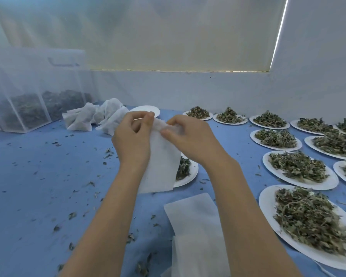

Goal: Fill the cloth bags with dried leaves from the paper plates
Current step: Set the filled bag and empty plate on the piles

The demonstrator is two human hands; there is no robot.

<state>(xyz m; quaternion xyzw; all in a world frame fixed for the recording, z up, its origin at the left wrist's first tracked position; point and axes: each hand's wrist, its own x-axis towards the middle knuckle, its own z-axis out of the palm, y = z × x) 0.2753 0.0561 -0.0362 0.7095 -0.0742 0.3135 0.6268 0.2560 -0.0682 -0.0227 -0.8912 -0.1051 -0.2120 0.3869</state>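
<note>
A flat white cloth bag hangs above the blue table, held up by its top edge. My left hand pinches the left side of that edge and my right hand pinches the right side. Right behind the bag a paper plate with dried leaves is partly hidden. Several more paper plates heaped with dried leaves fill the right side, the nearest plate at the front right. More flat cloth bags lie stacked at the front centre.
Crumpled white bags lie at the back centre, beside an empty paper plate. Clear plastic boxes holding dark leaves stand at the back left. Loose leaf bits scatter over the blue table. A white wall closes the back.
</note>
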